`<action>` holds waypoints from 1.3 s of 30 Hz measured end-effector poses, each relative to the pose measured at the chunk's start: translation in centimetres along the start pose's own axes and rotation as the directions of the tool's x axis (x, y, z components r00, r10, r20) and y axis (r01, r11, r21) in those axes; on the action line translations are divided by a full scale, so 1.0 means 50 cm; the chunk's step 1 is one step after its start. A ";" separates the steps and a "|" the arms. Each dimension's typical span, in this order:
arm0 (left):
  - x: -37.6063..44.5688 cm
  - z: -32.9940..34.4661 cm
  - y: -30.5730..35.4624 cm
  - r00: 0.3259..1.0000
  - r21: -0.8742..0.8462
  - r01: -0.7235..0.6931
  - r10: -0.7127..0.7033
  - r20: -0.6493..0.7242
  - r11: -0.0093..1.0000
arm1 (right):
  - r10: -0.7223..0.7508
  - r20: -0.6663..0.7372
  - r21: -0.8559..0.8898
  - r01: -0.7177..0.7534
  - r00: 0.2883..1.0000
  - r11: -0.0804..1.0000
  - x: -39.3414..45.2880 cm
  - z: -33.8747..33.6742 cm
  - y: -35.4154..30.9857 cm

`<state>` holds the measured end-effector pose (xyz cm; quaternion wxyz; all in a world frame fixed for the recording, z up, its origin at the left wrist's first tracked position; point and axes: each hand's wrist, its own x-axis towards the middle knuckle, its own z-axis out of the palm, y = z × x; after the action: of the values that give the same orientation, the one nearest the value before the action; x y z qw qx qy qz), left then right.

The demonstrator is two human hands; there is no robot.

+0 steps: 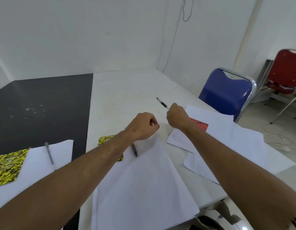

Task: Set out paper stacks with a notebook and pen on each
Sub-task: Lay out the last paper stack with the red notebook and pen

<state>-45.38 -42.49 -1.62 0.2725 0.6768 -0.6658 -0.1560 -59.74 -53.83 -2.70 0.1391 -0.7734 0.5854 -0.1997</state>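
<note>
Pen [162, 103] pinched in right hand [176, 116] above red notebook [199, 125]; left hand [144, 126] curled, pinching middle paper stack [144, 180] corner.

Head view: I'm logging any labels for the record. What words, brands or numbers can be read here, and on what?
None can be read.
Yellow notebook covers: speckled pattern, any print blurred.
Red notebook: blurred.
Pen in the right hand: too small.
Paper sheets: look blank.

Red notebook [199, 125] mostly behind wrist
</note>
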 end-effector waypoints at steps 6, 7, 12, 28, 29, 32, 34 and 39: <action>0.045 0.081 0.093 0.988 0.129 0.058 -0.076 0.134 0.990 | 0.190 0.115 -0.097 -0.180 0.975 0.979 -0.032 -0.092 0.141; 0.048 0.091 0.103 0.988 0.152 0.062 -0.083 0.133 0.986 | 0.222 0.169 -0.133 -0.201 0.960 0.971 -0.038 -0.102 0.158; 0.063 0.111 0.125 0.980 0.202 0.090 -0.123 0.155 0.975 | 0.253 0.190 -0.098 -0.238 0.949 0.966 -0.024 -0.102 0.197; 0.064 0.090 0.104 0.989 -0.648 0.129 -0.142 0.033 0.751 | 0.106 0.213 0.594 -0.214 0.971 0.775 -0.063 -0.213 0.207; 0.060 0.084 0.111 0.987 -0.716 0.159 -0.113 0.112 0.679 | 0.094 0.226 0.636 -0.220 0.970 0.740 -0.067 -0.210 0.189; 0.045 0.066 0.128 0.971 -0.888 0.222 -0.004 0.241 0.404 | 0.050 0.241 0.682 -0.206 0.969 0.702 -0.080 -0.181 0.128; 0.037 0.048 0.126 0.964 -0.934 0.264 -0.036 0.263 0.239 | 0.042 0.205 0.694 -0.176 0.978 0.699 -0.086 -0.156 0.098; 0.011 0.002 0.077 0.953 -0.936 0.296 -0.133 0.274 0.192 | 0.047 0.158 0.712 -0.147 0.986 0.687 -0.095 -0.128 0.056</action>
<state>-48.53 -42.92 0.62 0.5639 0.4340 -0.3391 -0.6154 -66.23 -49.93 0.99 0.4784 -0.6358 0.4901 -0.3559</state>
